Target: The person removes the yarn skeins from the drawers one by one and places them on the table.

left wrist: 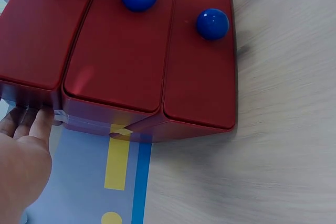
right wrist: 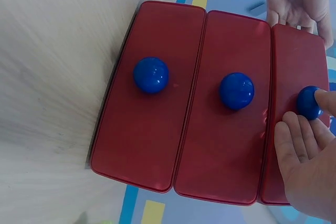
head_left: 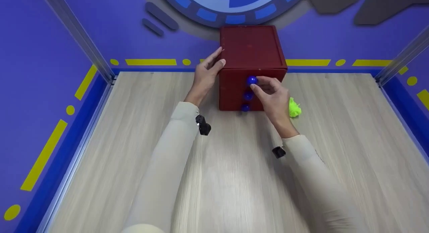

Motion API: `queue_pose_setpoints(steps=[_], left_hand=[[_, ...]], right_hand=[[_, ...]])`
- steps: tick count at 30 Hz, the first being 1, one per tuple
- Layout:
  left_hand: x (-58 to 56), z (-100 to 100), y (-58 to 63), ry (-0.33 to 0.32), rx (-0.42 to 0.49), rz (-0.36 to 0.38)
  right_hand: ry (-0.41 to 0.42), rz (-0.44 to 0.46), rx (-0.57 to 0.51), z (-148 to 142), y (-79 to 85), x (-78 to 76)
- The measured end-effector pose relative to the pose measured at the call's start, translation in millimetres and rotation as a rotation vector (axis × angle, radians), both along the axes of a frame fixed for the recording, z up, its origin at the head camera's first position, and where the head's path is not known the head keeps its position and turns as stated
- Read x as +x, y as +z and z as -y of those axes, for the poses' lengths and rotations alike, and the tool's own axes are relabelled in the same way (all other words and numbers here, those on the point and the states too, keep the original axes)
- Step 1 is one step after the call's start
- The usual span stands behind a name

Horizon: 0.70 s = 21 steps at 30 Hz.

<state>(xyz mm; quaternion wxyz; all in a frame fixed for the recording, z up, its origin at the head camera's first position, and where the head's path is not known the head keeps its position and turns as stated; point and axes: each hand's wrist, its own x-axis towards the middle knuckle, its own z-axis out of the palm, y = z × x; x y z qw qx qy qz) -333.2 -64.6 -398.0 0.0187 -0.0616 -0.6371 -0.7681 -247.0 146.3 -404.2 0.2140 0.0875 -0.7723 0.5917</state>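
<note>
Pinching the top knob (head_left: 251,80) is right hand (head_left: 277,99); left hand (head_left: 205,75), seemingly extended, touches box (head_left: 248,49).

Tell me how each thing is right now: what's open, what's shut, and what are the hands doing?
Red drawer cabinet: upright on the wood-grain tabletop.
Top drawer: looks shut.
Middle drawer: shut.
Bottom drawer: shut.
Left hand: touching the cabinet's left side.
Right hand: pinching the top blue knob.
Middle blue knob: untouched.
Bottom blue knob: untouched.
Neon-green fuzzy clump: on the tabletop, partly hidden behind the right hand.
</note>
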Motion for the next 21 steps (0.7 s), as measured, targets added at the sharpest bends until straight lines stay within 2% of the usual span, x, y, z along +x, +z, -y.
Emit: queue_pose_setpoints(steps=[4, 10, 17, 21], left_hand=[[0.1, 1, 0.0, -0.009, 0.004, -0.001], [0.2, 1, -1.3, -0.003, -0.014, -0.006], [2.4, 1, -1.0, 0.0, -0.009, -0.008], [3.2, 0, -0.6, -0.007, 0.008, -0.007]], right_hand=[[-0.01, -0.007, 0.005, -4, -10.4, -10.5], [-0.01, 0.0, -0.01, 0, -2.8, -5.4], [-0.004, -0.033, -0.026, -8, -23.0, -17.9], [0.031, -0.055, -0.044, -12, -29.6, -18.6]])
